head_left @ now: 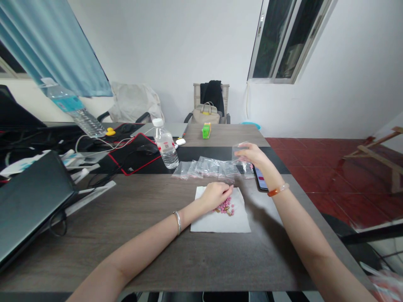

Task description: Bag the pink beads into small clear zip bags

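My left hand (217,195) rests over a white paper sheet (220,226), fingertips pinched together; what they hold, if anything, is too small to make out. Beneath and beside those fingers lies a pile of small pink tablets (227,204) with a few brown-and-gold capsules (228,212). Farther back and to the right, my right hand (252,154) is raised, its fingers closed on a small clear plastic bag (235,152). Several more clear bags (208,167) lie overlapping in a row behind the paper, and the rightmost bag (247,170) shows something pink inside.
A phone (260,180) lies under my right wrist. Behind the bags' left end stands a water bottle (166,144). At left are an open laptop (34,201), a black mouse pad (135,153), cables and a tilted larger bottle (75,109). A green box (206,131) sits farther back.
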`<state>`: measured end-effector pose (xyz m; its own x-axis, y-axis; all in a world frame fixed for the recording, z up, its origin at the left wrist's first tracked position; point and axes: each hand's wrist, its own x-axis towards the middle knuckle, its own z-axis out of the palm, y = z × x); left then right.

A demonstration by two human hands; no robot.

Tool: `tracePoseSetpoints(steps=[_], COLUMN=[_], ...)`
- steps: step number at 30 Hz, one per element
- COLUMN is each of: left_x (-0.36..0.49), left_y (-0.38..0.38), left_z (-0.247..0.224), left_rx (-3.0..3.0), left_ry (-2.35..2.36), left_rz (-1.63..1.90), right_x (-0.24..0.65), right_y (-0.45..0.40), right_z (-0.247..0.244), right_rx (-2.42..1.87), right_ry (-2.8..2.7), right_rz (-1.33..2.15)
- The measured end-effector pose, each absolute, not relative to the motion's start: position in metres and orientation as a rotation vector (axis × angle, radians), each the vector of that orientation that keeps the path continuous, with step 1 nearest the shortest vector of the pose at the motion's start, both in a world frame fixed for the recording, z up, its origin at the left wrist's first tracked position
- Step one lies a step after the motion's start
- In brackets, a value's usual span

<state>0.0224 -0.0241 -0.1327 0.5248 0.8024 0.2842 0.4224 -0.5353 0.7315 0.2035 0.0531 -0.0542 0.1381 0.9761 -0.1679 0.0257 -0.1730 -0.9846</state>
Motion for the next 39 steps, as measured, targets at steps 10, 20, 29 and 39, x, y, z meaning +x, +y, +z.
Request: tracePoseSetpoints(steps=[10, 20, 29, 39], left_x=[0.023, 0.024, 0.023, 0.023], left_y=[-0.024, -0.027, -0.029, -0.032], left_z=[-0.141, -0.138, -0.134, -0.131], left_rx=[2.399, 2.583, 2.654, 2.67], left_ry=[0.94, 0.858, 0.824, 0.809], left_rz=[0.716, 0.732, 0.752, 0.779], right_x=[0.198, 0.184, 0.184, 0.189], right_y=[0.061, 0.051, 0.051, 0.05], right_z=[-0.088, -0.097, -0.097, -0.089], right_rx=[-1.813, -2.098, -2.215, -2.193], right_ry=[-1.393, -1.687, -1.944, -2.254], right_rz=[0.996, 0.595, 0.253, 0.294])
